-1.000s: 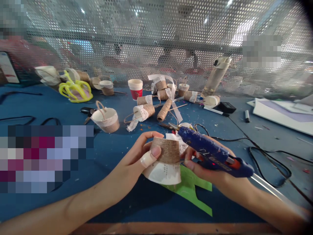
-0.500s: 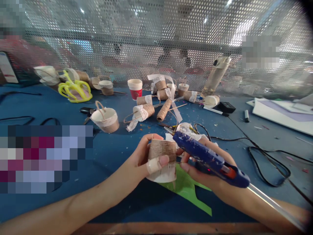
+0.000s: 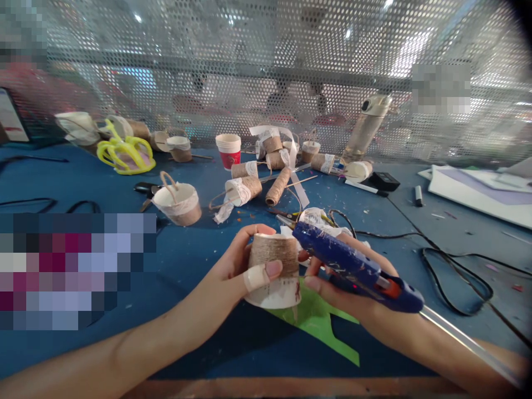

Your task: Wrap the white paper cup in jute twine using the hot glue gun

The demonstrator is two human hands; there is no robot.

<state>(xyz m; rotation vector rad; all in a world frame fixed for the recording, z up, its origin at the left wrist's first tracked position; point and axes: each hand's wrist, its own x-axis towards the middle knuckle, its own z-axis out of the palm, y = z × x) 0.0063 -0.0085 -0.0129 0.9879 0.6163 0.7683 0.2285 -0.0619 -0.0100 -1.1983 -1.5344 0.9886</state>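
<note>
My left hand (image 3: pixel 245 266), a bandage round its thumb, grips a paper cup (image 3: pixel 274 291) held upside down. Brown twine (image 3: pixel 272 252) is wound round the upper part of the cup; the lower part shows white paper with print. In my right hand (image 3: pixel 332 282) is a blue hot glue gun (image 3: pixel 336 252), its nozzle pointing to the upper left, just over the cup's right edge. A clear glue stick (image 3: pixel 461 338) juts from its back end. The right fingers are partly hidden behind the gun and lie close to the cup's right side.
Green paper (image 3: pixel 320 321) lies under the cup. A twine-wrapped basket with a handle (image 3: pixel 178 205) stands at left. Beyond are a twine spool (image 3: pixel 278 187), a red-and-white cup stack (image 3: pixel 228 152), several wrapped cups and a yellow crown-like piece (image 3: pixel 127 155). A black cord (image 3: pixel 436 271) loops at right.
The left hand has turned the cup slightly, so more of the red print shows at its lower right. The glue gun has barely moved, a little to the left.
</note>
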